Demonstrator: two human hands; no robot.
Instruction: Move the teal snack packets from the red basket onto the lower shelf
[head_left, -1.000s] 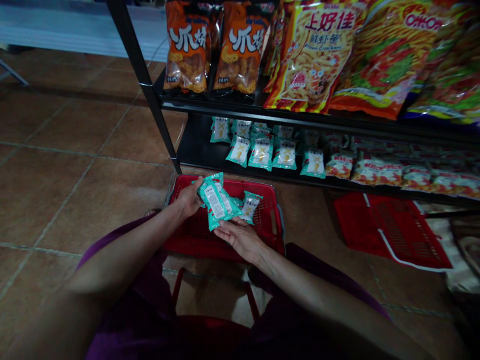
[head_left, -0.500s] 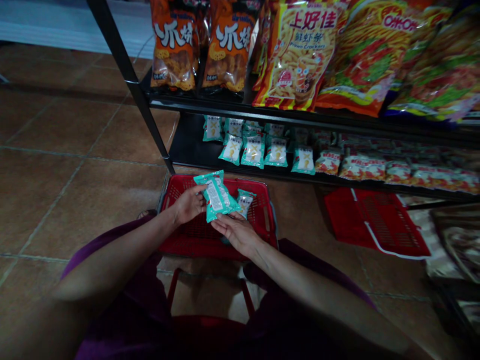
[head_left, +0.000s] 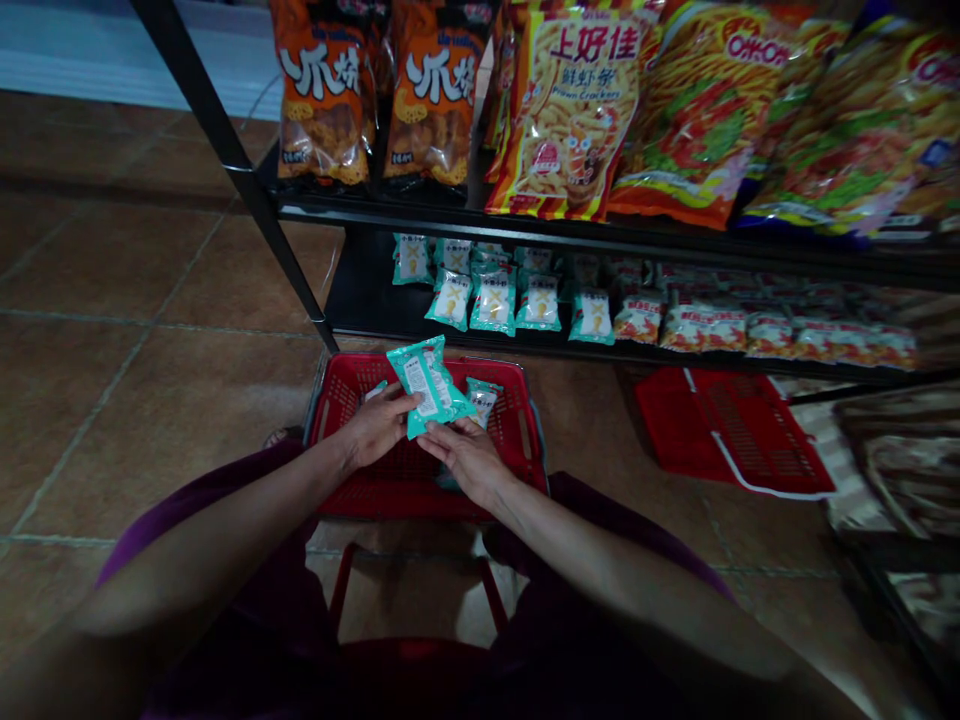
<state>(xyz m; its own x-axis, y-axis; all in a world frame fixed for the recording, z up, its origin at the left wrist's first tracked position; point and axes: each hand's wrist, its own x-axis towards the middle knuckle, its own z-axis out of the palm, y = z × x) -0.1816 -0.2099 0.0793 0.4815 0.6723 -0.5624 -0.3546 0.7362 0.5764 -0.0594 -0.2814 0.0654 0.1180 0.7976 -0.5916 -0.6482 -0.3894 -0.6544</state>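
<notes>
Above a red shopping basket [head_left: 517, 440] I hold a small teal snack bag [head_left: 431, 385], its printed back panel facing up. My left hand [head_left: 384, 425] grips the bag's left side, thumb on top. At the lower right corner, my right hand [head_left: 469, 455] pinches the bag between thumb and fingers. Inside the basket, another teal-and-white snack packet [head_left: 483, 398] leans at the right, and part of one more shows behind my left hand. Fingers under the bag are partly hidden.
A black shelf [head_left: 360, 300] ahead carries rows of small teal packets [head_left: 493, 300] and red-and-white packets [head_left: 705, 325]. Large snack bags [head_left: 574, 110] fill the shelf above. A second red basket [head_left: 720, 420] lies on the floor at right. A red stool [head_left: 412, 660] is beneath me.
My left hand has shifted slightly down along the bag, uncovering a packet in the basket's left side. The view has moved a little; both hands still hold the bag.
</notes>
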